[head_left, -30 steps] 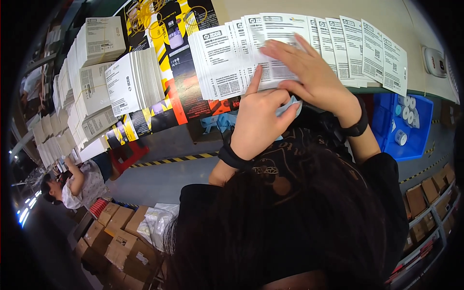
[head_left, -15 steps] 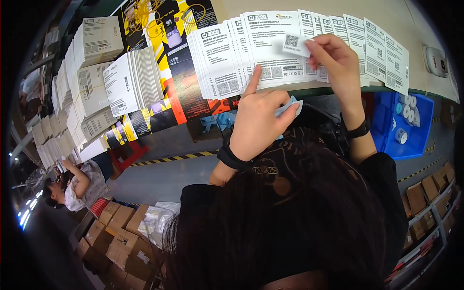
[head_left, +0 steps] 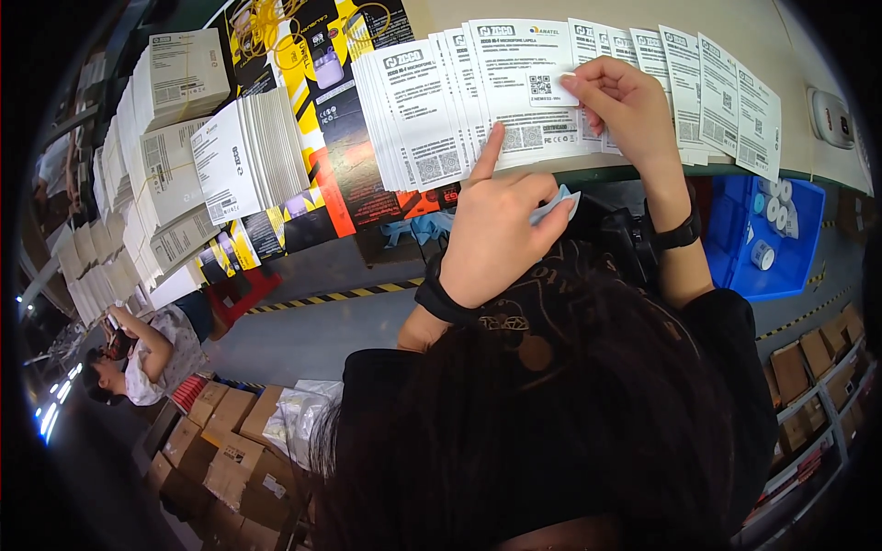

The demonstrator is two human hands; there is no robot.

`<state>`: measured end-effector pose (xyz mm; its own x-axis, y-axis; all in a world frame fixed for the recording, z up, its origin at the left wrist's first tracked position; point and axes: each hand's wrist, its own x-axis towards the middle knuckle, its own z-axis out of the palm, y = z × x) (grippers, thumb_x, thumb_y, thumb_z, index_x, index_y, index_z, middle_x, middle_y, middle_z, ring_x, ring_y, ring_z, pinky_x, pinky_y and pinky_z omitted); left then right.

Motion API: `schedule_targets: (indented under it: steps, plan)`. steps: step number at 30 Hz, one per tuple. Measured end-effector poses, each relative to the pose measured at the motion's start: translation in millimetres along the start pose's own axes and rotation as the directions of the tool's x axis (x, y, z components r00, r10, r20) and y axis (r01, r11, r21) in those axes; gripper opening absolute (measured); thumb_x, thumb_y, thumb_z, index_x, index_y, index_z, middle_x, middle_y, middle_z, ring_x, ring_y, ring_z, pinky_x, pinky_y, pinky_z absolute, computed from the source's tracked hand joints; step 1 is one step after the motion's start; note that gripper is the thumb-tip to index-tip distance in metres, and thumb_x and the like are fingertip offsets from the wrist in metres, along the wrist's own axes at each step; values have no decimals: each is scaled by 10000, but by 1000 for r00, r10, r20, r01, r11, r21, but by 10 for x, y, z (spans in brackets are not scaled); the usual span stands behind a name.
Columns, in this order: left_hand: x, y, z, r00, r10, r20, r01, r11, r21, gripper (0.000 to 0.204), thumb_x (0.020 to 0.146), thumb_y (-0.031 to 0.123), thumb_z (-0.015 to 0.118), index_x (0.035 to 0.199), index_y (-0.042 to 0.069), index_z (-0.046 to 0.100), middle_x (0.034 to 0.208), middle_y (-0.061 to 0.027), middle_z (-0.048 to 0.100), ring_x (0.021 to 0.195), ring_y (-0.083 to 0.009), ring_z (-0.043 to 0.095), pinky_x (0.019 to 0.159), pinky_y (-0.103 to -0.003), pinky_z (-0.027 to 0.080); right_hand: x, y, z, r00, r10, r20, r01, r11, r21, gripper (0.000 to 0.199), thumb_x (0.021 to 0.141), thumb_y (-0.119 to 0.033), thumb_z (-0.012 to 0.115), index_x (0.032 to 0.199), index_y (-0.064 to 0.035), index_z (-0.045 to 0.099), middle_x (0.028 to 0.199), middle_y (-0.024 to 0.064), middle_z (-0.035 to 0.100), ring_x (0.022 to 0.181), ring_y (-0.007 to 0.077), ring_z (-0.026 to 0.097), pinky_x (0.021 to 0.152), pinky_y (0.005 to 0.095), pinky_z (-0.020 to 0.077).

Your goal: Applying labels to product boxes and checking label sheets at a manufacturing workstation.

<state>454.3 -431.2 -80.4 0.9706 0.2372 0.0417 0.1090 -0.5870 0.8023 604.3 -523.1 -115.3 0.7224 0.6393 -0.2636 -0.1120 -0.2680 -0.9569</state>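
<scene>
Your right hand (head_left: 627, 108) has brought the small label (head_left: 542, 89) level since last frame. White cards (head_left: 404, 119) fan along worktop's (head_left: 770, 50) near edge. Your left hand (head_left: 499, 225): index on the uncovered card (head_left: 505, 96), light-blue piece (head_left: 571, 204) under thumb. Right: pinching label over that card's right side; contact unclear.

The right hand (head_left: 634, 115) covered the right end of a small white label (head_left: 544, 90), while the left hand (head_left: 501, 234) hid part of a blue paper scrap (head_left: 564, 204). The overlapping white cards (head_left: 684, 73) covered much of one another, their finest print too small to read. The top edge cut off the yellow rubber bands (head_left: 267, 28), and what the far co-worker (head_left: 152, 363) handled was too small to tell.
</scene>
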Motion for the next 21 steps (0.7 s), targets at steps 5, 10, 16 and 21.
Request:
schedule_targets:
  steps: [5,10,16,21]
  plan:
    - [-6,-9,11,1000,5,-9,-5,1000,4,183,690,94,639,595,30,496,532,-90,527,529,-272,534,1056,-414,250,-2,3,3,1000,-5,8,5,1000,-2,116,806,-119,639,822,-9,606,587,-31,521,483,14,419,432,154,319]
    - [-7,-14,11,1000,16,-23,-16,1000,0,177,688,92,639,598,27,501,533,-91,526,539,-271,536,1055,-410,252,1,8,12,1000,-16,9,16,1000,-19,120,806,-122,639,821,-7,607,584,-28,519,476,16,413,425,156,314]
    - [-9,-21,17,1000,8,-11,-8,1000,-5,171,687,91,639,601,26,506,531,-90,525,537,-272,534,1054,-411,254,7,10,6,1000,-7,15,7,1000,-18,117,807,-121,638,819,-9,607,582,-28,518,474,16,413,426,156,318]
    - [-8,-36,40,998,31,-60,-33,999,-31,189,699,91,651,601,19,505,471,-42,441,414,-217,425,1051,-441,258,-21,11,50,999,-33,-18,31,993,-112,154,786,-149,663,804,-15,590,583,-21,527,477,21,440,418,157,327]
